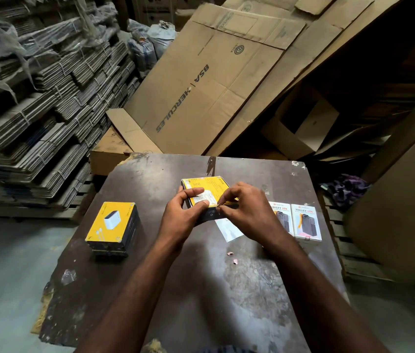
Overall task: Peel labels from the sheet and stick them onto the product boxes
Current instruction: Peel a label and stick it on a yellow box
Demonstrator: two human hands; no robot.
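Head view: right hand (246, 212) overlaps label sheet (228, 231); yellow stack (113, 226) left.

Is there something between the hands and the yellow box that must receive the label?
Nothing visible. The left hand grips the yellow box, its thumb on the white label; the right hand pinches at the box's near edge.

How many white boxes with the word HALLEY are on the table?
2. Side by side near the table's right edge: the outer box fully visible, the inner box partly behind the right hand, which may hide more.
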